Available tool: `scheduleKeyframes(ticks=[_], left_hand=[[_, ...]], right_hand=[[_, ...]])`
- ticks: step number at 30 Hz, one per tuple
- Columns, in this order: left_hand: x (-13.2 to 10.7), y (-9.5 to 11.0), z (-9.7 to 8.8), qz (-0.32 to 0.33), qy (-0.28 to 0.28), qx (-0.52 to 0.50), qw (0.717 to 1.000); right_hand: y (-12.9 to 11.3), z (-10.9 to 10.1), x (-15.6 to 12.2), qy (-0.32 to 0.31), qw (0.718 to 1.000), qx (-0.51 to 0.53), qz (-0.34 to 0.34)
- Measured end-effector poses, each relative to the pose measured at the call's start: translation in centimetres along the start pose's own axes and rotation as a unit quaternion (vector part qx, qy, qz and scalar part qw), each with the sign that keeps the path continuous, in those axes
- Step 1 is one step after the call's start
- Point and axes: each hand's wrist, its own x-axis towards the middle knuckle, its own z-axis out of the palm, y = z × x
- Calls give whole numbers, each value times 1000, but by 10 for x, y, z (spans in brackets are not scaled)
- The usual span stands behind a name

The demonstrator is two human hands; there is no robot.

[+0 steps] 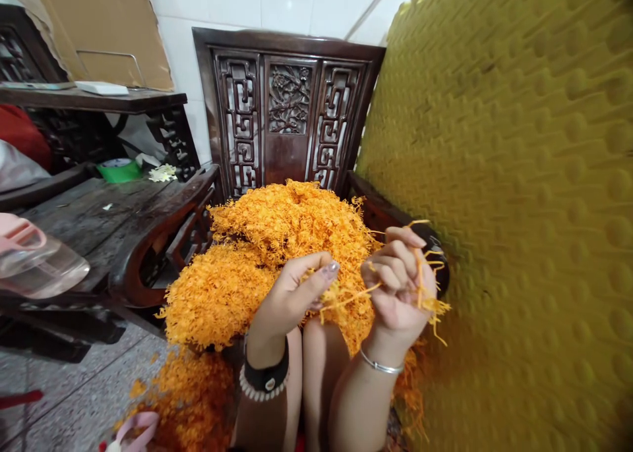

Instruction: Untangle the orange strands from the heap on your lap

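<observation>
My left hand (297, 290) is closed, thumb over the bent fingers, with orange stringy pieces (337, 295) at its fingertips. To its right my right hand (398, 277) is curled around more thin orange strands (424, 281), whose ends stick out past the fingers and palm. One strand runs across the gap between the two hands. Both hands are raised over my lap, in front of a large heap of orange stringy pieces (291, 221) on a dark carved wooden chair (289, 159). What exactly the pieces are, I cannot tell.
A yellow textured foam mat (514, 175) stands upright along the right. On the left, a dark wooden table (93, 205) bears a green tape roll (119, 170) and a clear bottle with a pink lid (39, 257). More orange pieces (185, 396) lie low on the left, near a pink strap (138, 429).
</observation>
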Motion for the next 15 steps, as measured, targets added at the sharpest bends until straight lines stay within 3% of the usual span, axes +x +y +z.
scheduleKeyframes(ticks=[5,7,10,12,15], left_hand=[[-4,-3,-5,-41,24,-61,997],[-2,-3,-2,-29,35,-22,999],[7,-6,5,44,45,88,994],[16,-11,8,88,-5,133,987],[29,-23,8,78,-94,124,985]], right_hand=[[-12,1,-7,2,998,-17,-52],[-11,7,-11,-2,997,-49,-56],[-5,15,-15,0,995,-88,-36],[-2,16,-13,23,995,-99,-13],[0,12,-7,75,993,-96,3]])
